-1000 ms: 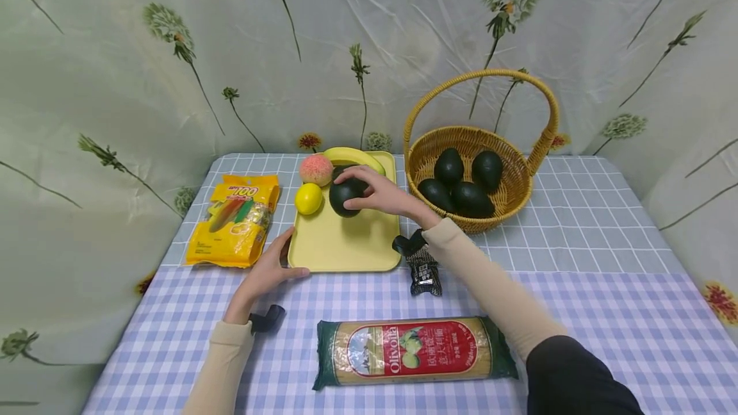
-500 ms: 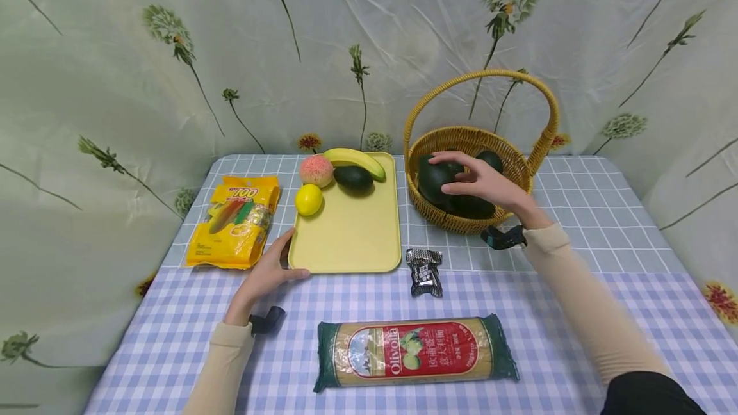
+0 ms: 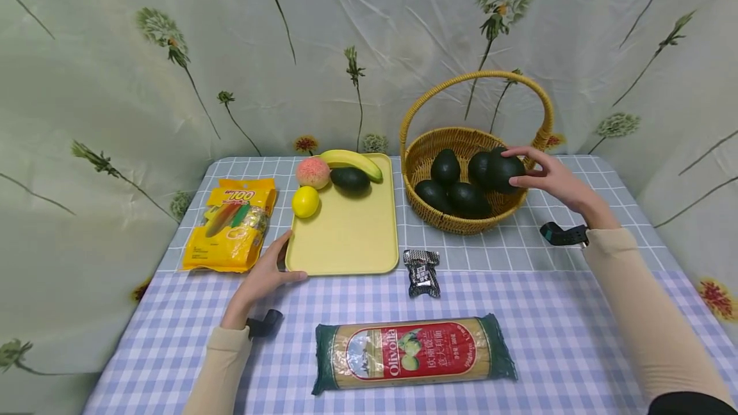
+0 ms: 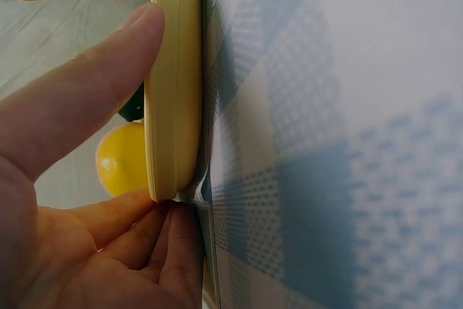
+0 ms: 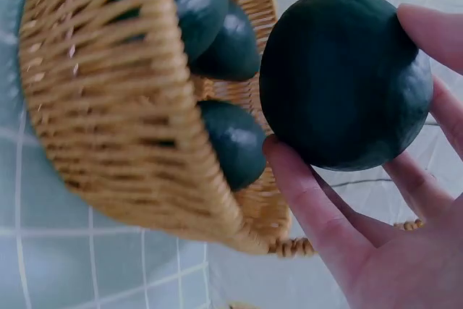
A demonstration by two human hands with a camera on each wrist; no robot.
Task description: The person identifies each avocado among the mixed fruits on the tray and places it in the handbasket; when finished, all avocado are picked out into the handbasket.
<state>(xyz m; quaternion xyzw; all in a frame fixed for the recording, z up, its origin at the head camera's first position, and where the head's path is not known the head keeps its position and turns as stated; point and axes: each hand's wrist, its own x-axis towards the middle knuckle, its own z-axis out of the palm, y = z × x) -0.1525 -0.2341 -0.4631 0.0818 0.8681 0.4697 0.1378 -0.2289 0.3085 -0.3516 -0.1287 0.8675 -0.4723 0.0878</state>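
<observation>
My right hand [image 3: 550, 178] holds a dark green avocado [image 3: 501, 171] between thumb and fingers, over the right side of the wicker basket [image 3: 421, 207]. In the right wrist view this avocado [image 5: 340, 81] is raised beside the basket rim, with other avocados [image 5: 235, 142] lying inside. At the front left corner of the yellow tray [image 3: 352, 248], my left hand [image 3: 268, 280] grips the edge, its thumb along the front rim and its fingers at the left side. On the tray lie a lemon [image 3: 305, 202], a peach [image 3: 313, 173], a banana [image 3: 353, 162] and one avocado [image 3: 350, 180].
A yellow candy bag [image 3: 233, 226] lies left of the tray. Right of it is a small black packet [image 3: 422, 274]. A long spaghetti pack [image 3: 415, 354] lies across the front of the checked cloth. The basket's tall handle [image 3: 478, 75] arches above its opening.
My right hand has carried the avocado from above the tray rightward, across the basket, to the basket's right side. My left hand has stayed at the tray corner.
</observation>
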